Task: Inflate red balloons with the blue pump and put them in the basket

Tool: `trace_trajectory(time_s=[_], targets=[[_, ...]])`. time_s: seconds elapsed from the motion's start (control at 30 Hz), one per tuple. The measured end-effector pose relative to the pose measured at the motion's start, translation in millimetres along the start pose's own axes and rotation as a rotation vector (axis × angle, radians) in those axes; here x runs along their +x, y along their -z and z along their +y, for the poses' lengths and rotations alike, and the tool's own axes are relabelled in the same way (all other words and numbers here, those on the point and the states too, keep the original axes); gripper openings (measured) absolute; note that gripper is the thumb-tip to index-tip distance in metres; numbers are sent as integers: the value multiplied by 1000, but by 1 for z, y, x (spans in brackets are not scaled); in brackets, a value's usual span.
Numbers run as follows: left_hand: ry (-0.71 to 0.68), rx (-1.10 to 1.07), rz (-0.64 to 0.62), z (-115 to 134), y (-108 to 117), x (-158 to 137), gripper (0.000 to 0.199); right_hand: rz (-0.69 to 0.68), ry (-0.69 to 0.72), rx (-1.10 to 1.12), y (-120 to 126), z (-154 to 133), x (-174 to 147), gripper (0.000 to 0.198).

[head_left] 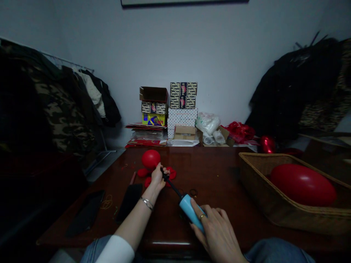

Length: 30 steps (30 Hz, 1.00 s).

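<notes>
Two hands share one blue hand pump (189, 210), which slants from lower centre towards the middle of the frame. The left hand (158, 176) is closed around the pump's thin black end, right against a round red balloon (151, 159) just left of centre, probably to keep the balloon's neck and the tip together; the fingers hide that join. The right hand (216, 228), at bottom centre, curls over the barrel's near end, likely steadying it in line with the other hand. Red pieces (171, 172) lie beside and below the left hand, perhaps kept there for easy reach. Dark bands (193, 192) rest on the table (214, 168) just right of the black shaft. At right, a wicker basket (287, 213) holds a large red balloon (304, 184), its high sides presumably stopping it from rolling away. Boxes (182, 118) stand stacked against the wall at upper centre, seemingly to leave working room nearer the person.
</notes>
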<state>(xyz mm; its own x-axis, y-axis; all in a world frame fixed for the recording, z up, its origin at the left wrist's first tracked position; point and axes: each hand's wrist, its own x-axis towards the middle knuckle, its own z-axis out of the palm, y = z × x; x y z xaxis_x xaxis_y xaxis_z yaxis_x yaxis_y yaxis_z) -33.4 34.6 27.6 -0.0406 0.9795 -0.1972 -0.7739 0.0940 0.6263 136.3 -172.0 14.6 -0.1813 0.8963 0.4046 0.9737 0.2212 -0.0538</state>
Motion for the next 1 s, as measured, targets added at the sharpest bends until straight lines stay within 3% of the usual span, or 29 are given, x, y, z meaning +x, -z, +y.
trace_trajectory(time_s=[0.4,1.0], targets=[[22,-9,-46,-13,4,-11,23,-104,-55,-11,0,-2,9,52],[128,-8,-29,-41,-1,-27,20,-84,-81,-64,-10,-14,54,51]])
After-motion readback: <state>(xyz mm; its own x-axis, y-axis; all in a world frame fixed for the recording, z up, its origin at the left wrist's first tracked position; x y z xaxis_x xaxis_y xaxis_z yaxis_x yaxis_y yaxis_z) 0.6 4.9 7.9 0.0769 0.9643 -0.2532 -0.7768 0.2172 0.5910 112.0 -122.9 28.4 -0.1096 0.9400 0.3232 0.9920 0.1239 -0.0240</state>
